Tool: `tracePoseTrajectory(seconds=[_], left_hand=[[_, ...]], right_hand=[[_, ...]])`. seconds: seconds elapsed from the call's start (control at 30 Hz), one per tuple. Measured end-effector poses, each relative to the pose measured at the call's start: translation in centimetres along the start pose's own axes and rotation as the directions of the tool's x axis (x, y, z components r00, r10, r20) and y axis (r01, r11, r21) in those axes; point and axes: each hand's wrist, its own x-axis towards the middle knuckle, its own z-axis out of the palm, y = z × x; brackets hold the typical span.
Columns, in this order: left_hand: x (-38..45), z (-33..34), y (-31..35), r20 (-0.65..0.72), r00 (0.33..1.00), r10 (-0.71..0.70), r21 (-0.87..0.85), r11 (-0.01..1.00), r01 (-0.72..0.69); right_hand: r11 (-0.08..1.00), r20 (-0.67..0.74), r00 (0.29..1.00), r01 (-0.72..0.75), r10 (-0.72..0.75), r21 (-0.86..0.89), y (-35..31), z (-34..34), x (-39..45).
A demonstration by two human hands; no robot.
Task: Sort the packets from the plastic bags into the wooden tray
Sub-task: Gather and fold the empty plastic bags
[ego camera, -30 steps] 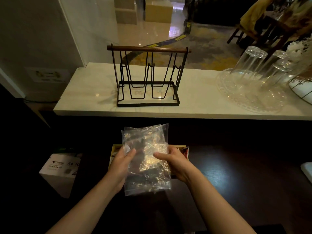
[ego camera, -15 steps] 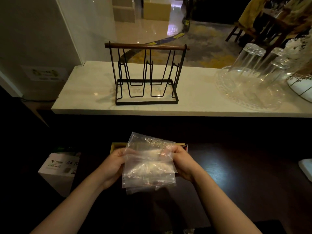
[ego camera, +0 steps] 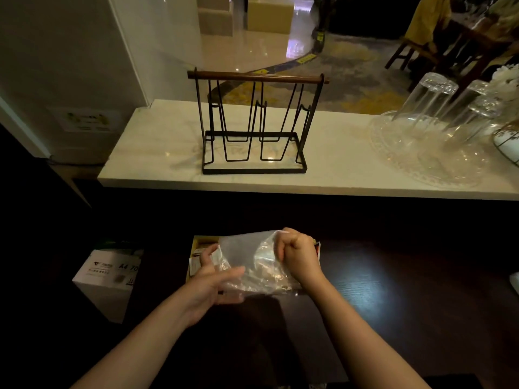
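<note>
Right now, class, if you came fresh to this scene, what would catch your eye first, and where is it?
First, the crinkled clear plastic bag low in the centre, gripped by the fisted right hand with the left hand open against it. Behind, a black wire rack with a wooden top bar stands on the pale marble counter, with upturned clear drinking glasses at far right.

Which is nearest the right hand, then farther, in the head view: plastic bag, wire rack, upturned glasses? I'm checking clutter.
1. plastic bag: gripped in the right hand.
2. wire rack: on the counter, ahead and slightly left.
3. upturned glasses: far right on the counter.
</note>
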Motion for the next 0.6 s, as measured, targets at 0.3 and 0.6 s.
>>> tracePoseTrajectory(seconds=[0.3, 0.6], left_hand=[[0.2, 0.5, -0.3, -0.155, 0.988, -0.022, -0.189, 0.982, -0.007], [1.7, 0.6, -1.7, -0.119, 0.989, 0.083, -0.435, 0.891, -0.127]], right_hand=[[0.548, 0.275, 0.847, -0.510, 0.455, 0.663, -1.1, 0.5, -0.2], [0.686, 0.443, 0.784, -0.607, 0.435, 0.401, -2.1, 7.3, -3.8]])
